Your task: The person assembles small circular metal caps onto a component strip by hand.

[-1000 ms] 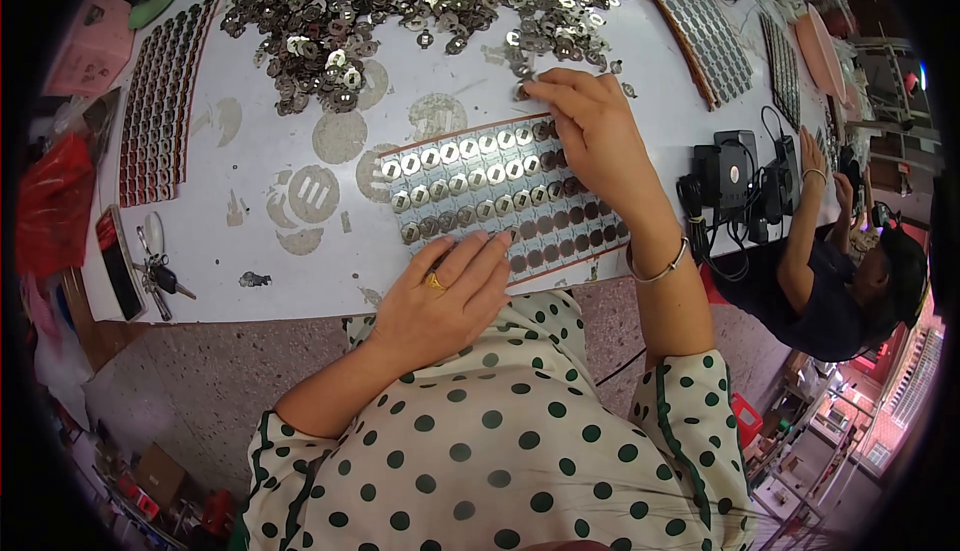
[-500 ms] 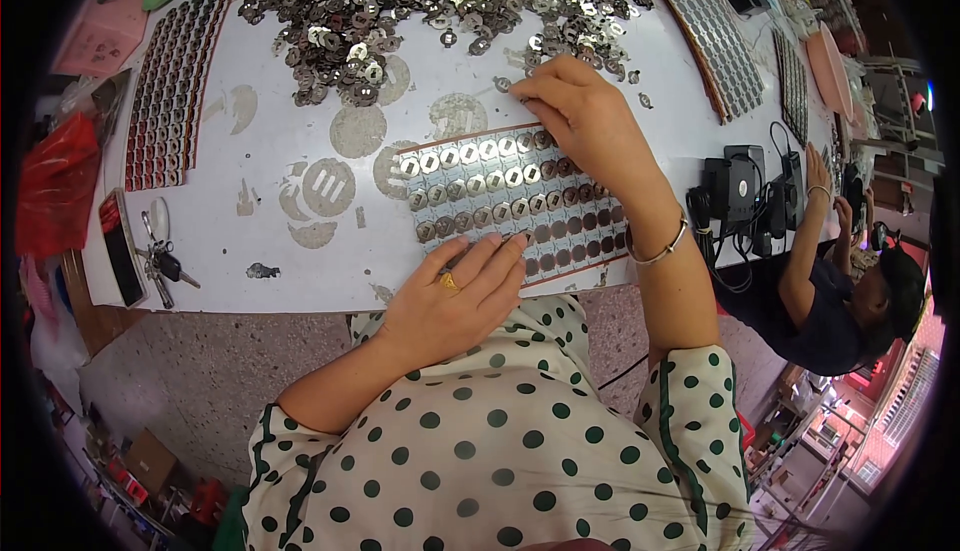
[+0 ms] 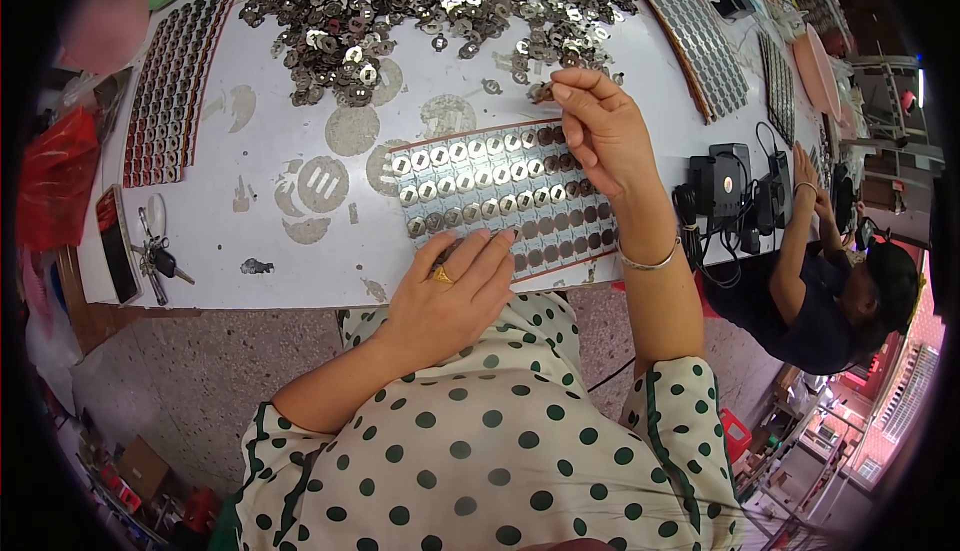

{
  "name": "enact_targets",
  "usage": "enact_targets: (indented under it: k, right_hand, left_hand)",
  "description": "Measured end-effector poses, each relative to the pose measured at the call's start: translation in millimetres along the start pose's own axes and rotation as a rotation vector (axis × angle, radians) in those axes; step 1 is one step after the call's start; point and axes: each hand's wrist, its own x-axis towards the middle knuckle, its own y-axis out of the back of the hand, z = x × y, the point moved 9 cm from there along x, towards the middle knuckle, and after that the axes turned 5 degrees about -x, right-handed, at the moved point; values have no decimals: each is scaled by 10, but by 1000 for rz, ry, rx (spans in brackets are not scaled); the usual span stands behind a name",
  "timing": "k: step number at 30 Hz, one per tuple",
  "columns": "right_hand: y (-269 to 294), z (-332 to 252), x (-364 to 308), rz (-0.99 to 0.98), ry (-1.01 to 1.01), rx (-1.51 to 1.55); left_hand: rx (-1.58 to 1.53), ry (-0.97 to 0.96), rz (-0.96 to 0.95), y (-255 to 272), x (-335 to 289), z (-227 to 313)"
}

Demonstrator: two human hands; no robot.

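A rectangular panel [image 3: 476, 179] with rows of round spots lies slightly turned on the table in front of me. Shiny slotted metal pieces sit on many spots to its left and top; darker bare-looking rounds show at the lower right. My left hand [image 3: 452, 286], with a gold ring, rests over the panel's near left corner. Its fingers are curled together, with something small and dark at a fingertip. Above the panel's far right corner, my right hand [image 3: 607, 136] pinches a small metal piece [image 3: 543, 94] between thumb and forefinger.
A large heap of loose metal pieces [image 3: 340, 21] covers the far table. Filled panels stand at the left [image 3: 175, 91] and far right [image 3: 690, 41]. Keys [image 3: 160, 259] lie by the left edge. Black power adapters [image 3: 720, 186] with cables are at right, near another person [image 3: 830, 296].
My right hand has drawn back from the edge of the heap and turned, now holding a metal piece in a raised pinch. My left hand has barely moved.
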Motion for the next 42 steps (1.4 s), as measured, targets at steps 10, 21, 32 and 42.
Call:
enact_targets:
  k: [10, 21, 32, 42]
  right_hand:
    - [-45, -79, -252, -10, -87, 89]
    - [-105, 125, -1033, -87, -1, -510]
    - [-203, 237, -1076, -162, 45, -752]
    - [-308, 95, -1121, -168, 227, -864]
  left_hand:
    - [-32, -9, 15, 8, 41, 24]
    - [29, -45, 55, 12, 59, 25]
    - [50, -35, -3, -68, 11, 22]
    - [64, -42, 17, -50, 17, 35]
